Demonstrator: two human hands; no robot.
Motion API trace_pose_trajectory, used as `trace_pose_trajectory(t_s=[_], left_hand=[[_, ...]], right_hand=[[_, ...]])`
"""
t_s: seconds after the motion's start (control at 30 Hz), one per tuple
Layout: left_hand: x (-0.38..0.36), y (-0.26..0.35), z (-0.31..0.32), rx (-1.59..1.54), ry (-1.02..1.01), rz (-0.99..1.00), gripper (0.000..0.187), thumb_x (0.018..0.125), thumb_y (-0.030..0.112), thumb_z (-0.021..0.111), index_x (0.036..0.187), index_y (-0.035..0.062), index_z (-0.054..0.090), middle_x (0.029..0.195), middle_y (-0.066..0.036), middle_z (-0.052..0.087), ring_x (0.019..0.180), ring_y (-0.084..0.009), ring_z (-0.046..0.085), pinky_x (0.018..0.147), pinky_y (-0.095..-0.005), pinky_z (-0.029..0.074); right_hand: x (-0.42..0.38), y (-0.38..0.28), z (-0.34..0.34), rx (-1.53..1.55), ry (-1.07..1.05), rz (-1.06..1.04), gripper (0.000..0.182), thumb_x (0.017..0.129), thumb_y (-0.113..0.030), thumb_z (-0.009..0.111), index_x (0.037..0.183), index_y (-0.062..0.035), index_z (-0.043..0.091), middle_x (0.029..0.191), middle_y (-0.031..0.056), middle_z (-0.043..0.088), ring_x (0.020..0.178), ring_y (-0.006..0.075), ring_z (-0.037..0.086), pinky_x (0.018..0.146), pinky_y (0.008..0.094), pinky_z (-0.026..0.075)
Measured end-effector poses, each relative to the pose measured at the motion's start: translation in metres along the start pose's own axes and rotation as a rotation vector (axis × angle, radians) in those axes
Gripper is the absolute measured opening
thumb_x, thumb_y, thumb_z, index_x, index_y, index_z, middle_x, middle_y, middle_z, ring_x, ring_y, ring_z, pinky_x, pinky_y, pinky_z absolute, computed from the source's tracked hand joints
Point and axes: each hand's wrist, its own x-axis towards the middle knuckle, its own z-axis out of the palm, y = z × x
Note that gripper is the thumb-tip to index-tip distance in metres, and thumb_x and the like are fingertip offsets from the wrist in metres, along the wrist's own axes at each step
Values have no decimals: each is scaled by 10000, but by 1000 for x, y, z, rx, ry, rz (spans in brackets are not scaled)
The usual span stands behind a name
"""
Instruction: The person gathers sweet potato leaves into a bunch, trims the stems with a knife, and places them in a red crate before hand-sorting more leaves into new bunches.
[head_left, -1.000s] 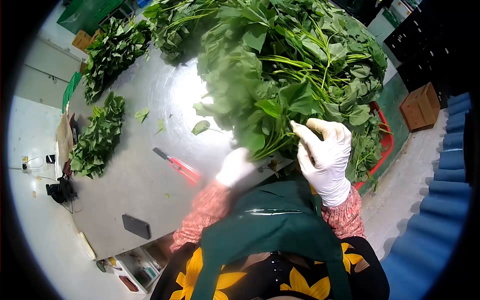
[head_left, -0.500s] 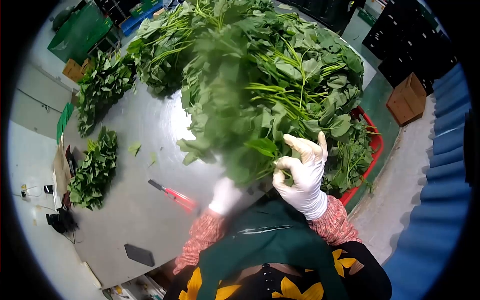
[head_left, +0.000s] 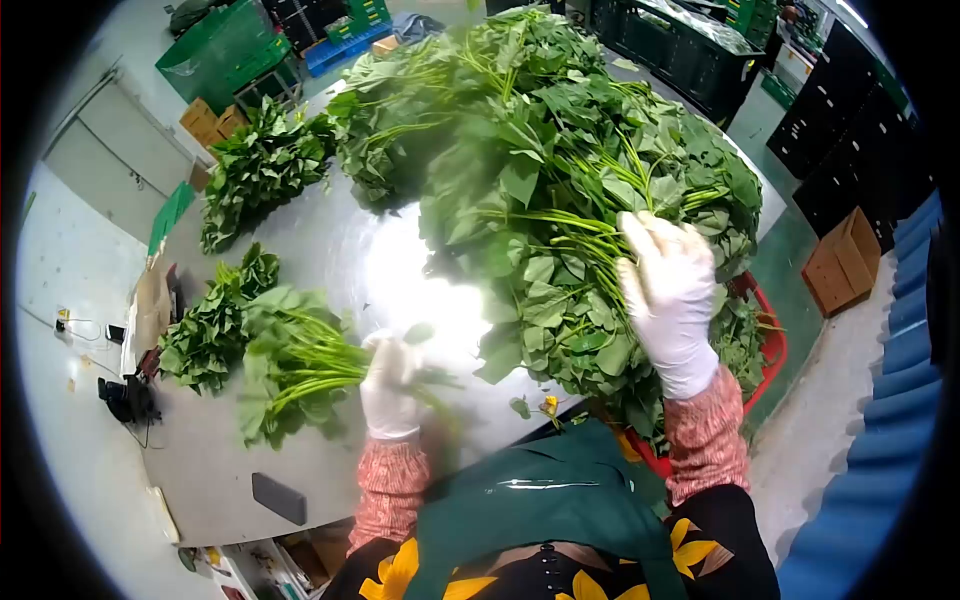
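Note:
My left hand (head_left: 392, 388), in a white glove, is closed round the stems of a bunch of leafy greens (head_left: 290, 365), held over the metal table with its leaves to the left. My gloved right hand (head_left: 672, 290) is at the right side of a large heap of leafy greens (head_left: 570, 130). Its fingers and thumb are curled about the ends of some pale green stems (head_left: 575, 222) there. The fingertips are partly lost among the leaves.
Two more bunches lie on the metal table (head_left: 210, 470) at the left, one nearer (head_left: 215, 325) and one farther (head_left: 262, 175). A dark phone-like slab (head_left: 279, 498) rests near the front edge. A red crate (head_left: 772, 345) with greens stands at the right.
My left hand has moved left with a bunch of greens. My right hand has gone from a pinch near my apron up and right to the heap. The red-handled tool on the table is now hidden.

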Motion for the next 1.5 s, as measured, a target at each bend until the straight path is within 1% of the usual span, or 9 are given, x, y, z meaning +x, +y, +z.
trace_pose_trajectory(t_s=[0.13,0.27,0.4,0.5,0.63,0.7,0.9,1.1,1.5], left_hand=[[-13,-9,-15,103,17,-62,37,964,94,597,991,78,616,566,79,288,469,-74,286,561,-272,340],[-14,-5,-16,120,-21,-63,47,970,106,583,970,69,612,551,74,282,455,-75,273,556,-276,339],[-13,-8,-10,202,111,-118,40,954,112,605,937,78,590,569,74,296,470,-76,282,565,-277,348],[-12,-12,-2,364,70,-100,33,938,99,615,957,76,601,556,72,294,463,-79,294,544,-275,340],[-8,-2,-8,210,152,-157,42,942,107,611,948,66,616,540,68,315,441,-78,283,519,-278,335],[-3,-2,-19,212,147,-95,46,942,107,613,940,62,615,536,64,322,440,-79,281,511,-278,332],[1,-3,-22,169,85,-141,62,945,109,628,966,56,604,579,52,387,513,-88,408,545,-259,388],[-1,-13,-16,196,93,-168,29,940,98,608,946,70,602,548,66,299,455,-88,294,532,-289,337],[-10,-4,37,241,105,-286,42,941,88,598,949,51,581,597,59,361,499,-70,331,518,-249,315]], right_hand=[[33,-13,70,-185,-319,-72,470,893,-287,637,1272,-19,571,934,84,621,872,267,600,795,406,465],[21,-11,89,-30,-242,-78,224,894,-286,640,798,-91,584,761,107,589,651,285,600,597,399,484],[-2,-11,93,-84,-310,-76,510,839,-386,713,1224,-72,594,792,85,605,716,271,625,635,382,498],[-17,-6,107,-49,-364,-27,354,889,-260,674,1181,-67,619,776,92,613,689,268,643,596,383,501],[5,-5,54,449,222,196,154,948,-85,589,1042,-38,700,723,98,646,521,206,563,512,317,436],[0,1,33,611,43,475,204,1011,-127,533,1044,-16,700,598,-41,473,524,29,371,478,225,313],[-9,-8,13,1322,-58,762,375,1058,-297,468,1010,-11,706,595,-118,357,523,-1,279,490,204,196],[-28,-4,29,1422,-61,789,378,1043,-350,513,1057,-14,685,864,-32,679,606,-1,388,566,176,334],[-73,-62,43,1120,-65,671,338,1056,-278,496,1131,11,655,699,-47,555,553,21,404,532,190,353]])
